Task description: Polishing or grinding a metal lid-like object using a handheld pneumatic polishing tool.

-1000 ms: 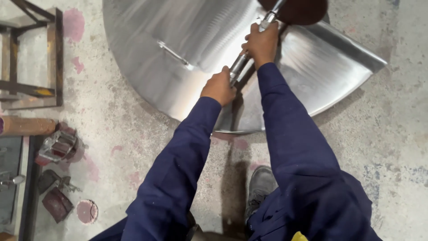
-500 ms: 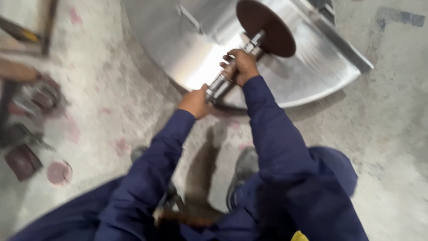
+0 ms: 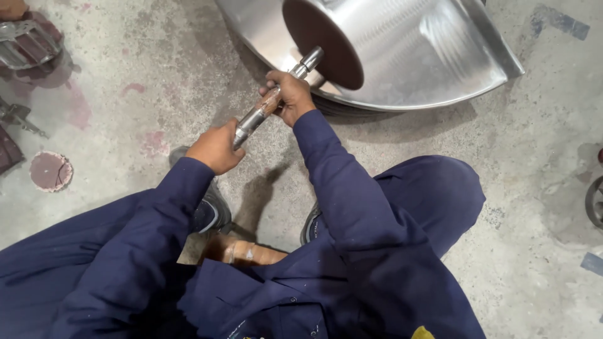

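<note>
Step in hand: surface finishing, by appearance; the dark disc [image 3: 323,41] of the hand-held grinder [image 3: 270,103] lies against the bright face of the metal piece [image 3: 408,50].
Left hand [image 3: 217,147]: fingers wrapped fully round the rear end of the tool shaft, gripping it near the body.
Right hand [image 3: 290,95]: fingers closed round the shaft just behind the disc, steering the head.
Tool position: held low over the floor [image 3: 534,188], shaft angled up and away from the person, disc end over the lower edge of the metal piece.
Tool appearance: slim steel shaft with a brownish grip section; the round disc is dark reddish-brown, flat and broad compared with the shaft.
Workpiece: large curved sheet of polished steel resting on the concrete floor, with fine lined texture visible on part of its face and one corner jutting to the right.
Next move calls for: judged from the grip, steady two-handed pressure and an even sweep across the surface, keeping the disc flat.
Surroundings: a spare worn disc [image 3: 50,171] lies on the floor to the left, well apart from the hands.
</note>
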